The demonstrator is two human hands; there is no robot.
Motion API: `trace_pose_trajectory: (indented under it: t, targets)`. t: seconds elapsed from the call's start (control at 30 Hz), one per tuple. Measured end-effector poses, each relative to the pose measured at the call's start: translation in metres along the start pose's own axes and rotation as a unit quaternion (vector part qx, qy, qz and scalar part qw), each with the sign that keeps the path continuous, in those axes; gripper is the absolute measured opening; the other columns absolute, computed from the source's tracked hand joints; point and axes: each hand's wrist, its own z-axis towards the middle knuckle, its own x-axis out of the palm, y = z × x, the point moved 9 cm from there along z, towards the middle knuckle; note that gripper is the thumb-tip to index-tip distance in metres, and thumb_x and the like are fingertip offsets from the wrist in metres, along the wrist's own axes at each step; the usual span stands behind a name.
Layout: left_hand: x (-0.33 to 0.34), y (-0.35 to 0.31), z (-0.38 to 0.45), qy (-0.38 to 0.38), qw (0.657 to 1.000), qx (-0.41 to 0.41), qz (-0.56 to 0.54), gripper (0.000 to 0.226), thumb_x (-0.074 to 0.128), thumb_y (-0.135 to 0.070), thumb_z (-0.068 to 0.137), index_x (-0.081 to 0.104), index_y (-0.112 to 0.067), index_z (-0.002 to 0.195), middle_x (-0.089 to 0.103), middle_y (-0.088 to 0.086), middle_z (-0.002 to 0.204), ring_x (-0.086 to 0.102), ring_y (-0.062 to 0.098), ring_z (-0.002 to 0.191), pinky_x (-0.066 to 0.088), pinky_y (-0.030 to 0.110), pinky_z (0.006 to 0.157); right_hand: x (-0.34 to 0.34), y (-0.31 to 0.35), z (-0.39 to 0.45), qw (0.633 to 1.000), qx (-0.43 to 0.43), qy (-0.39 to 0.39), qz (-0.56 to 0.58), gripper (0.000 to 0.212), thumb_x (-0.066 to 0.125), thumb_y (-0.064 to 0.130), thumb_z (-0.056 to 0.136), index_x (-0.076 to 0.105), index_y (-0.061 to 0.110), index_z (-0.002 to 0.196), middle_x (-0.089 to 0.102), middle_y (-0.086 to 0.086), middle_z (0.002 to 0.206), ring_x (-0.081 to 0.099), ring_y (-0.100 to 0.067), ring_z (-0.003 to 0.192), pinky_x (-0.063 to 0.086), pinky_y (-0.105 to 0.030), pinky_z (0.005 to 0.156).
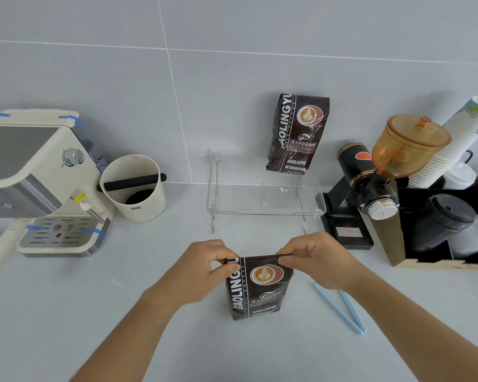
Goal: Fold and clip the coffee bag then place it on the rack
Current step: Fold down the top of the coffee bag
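Grey counter, coffee bag (255, 288) upright — left hand (204, 267), right hand (315, 260) pinching its top.

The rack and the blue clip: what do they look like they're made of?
The rack looks like clear acrylic or similar rigid plastic, glossy: counter and wall show through it and its edges catch light. The blue clip looks like matte pale-blue plastic, two thin stiff arms joined at one end, lying open on the counter.

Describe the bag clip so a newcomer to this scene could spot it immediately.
Start at the coffee bag standing on the grey counter, pinched at its top by both hands. Just right of it, beside the right forearm, lies the bag clip: a thin, pale blue, V-shaped stick, open and untouched, the only blue loose item there.
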Motion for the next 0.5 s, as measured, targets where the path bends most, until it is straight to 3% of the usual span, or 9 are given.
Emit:
trace_pose_trajectory:
  t: [0.1, 0.27, 0.43, 0.5]
  targets:
    - [-0.002, 0.003, -0.002, -0.018, 0.999, -0.012, -0.029, 0.008, 0.072, -0.013, 0.084, 0.078, -0.018, 0.087, 0.071, -0.004, 0.078, 0.066, 0.007, 0.080, 0.046, 0.012, 0.071, 0.000, 0.002, -0.001, 1.000, -0.012, 0.021, -0.008, 0.019, 0.068, 0.015, 0.090, 0.077, 0.032, 0.087, 0.080, 0.008, 0.085, 0.075, -0.013, 0.082, 0.061, -0.044, 0.080]
    - [-0.002, 0.008, -0.005, -0.032, 0.998, -0.030, -0.053, 0.009, 0.074, -0.013, 0.084, 0.079, -0.019, 0.085, 0.072, -0.003, 0.077, 0.068, 0.011, 0.079, 0.053, 0.029, 0.068, -0.009, -0.002, -0.004, 1.000, -0.015, -0.002, 0.027, 0.021, 0.074, 0.009, 0.085, 0.079, 0.029, 0.084, 0.081, 0.008, 0.084, 0.076, -0.009, 0.082, 0.058, -0.017, 0.073]
    - [-0.004, 0.012, -0.008, -0.038, 0.997, -0.035, -0.056, 0.012, 0.074, -0.010, 0.083, 0.079, -0.021, 0.082, 0.071, -0.008, 0.081, 0.068, 0.009, 0.078, 0.047, 0.013, 0.067, -0.046, -0.039, -0.024, 0.994, 0.041, -0.098, 0.035, 0.010, 0.078, 0.020, 0.080, 0.079, 0.030, 0.083, 0.080, 0.010, 0.079, 0.075, -0.013, 0.080, 0.058, -0.018, 0.075]
    - [-0.003, 0.012, -0.009, -0.036, 0.997, -0.034, -0.059, 0.014, 0.074, -0.010, 0.083, 0.078, -0.023, 0.081, 0.070, -0.010, 0.079, 0.067, 0.008, 0.077, 0.044, 0.009, 0.066, -0.059, -0.064, -0.037, 0.989, 0.080, -0.125, 0.027, 0.016, 0.077, 0.020, 0.081, 0.076, 0.036, 0.078, 0.079, 0.014, 0.075, 0.073, -0.004, 0.076, 0.054, -0.012, 0.068]
